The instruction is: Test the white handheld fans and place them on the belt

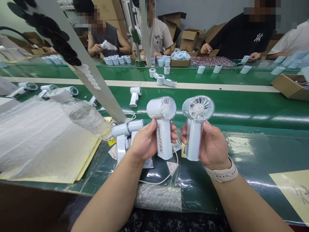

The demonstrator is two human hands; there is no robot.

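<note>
White SpeedFAN handheld fan (162, 129) gripped upright in my left hand (149, 141), fingers (173, 132) wrapped round it; matching fan (196, 125) in my right hand (213, 146), fingers (183, 134) likewise closed.

Handheld fans (163, 129) side by side, plastic bottle (88, 119) left, conveyor (229, 103) behind

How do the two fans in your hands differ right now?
The fan in the left hand shows "SpeedFAN" lettering on its handle; the fan in the right hand shows no lettering facing the camera. The left fan's grille is turned aside; the right fan's grille faces the camera more squarely. Both are pale, round-headed and held upright.
</note>
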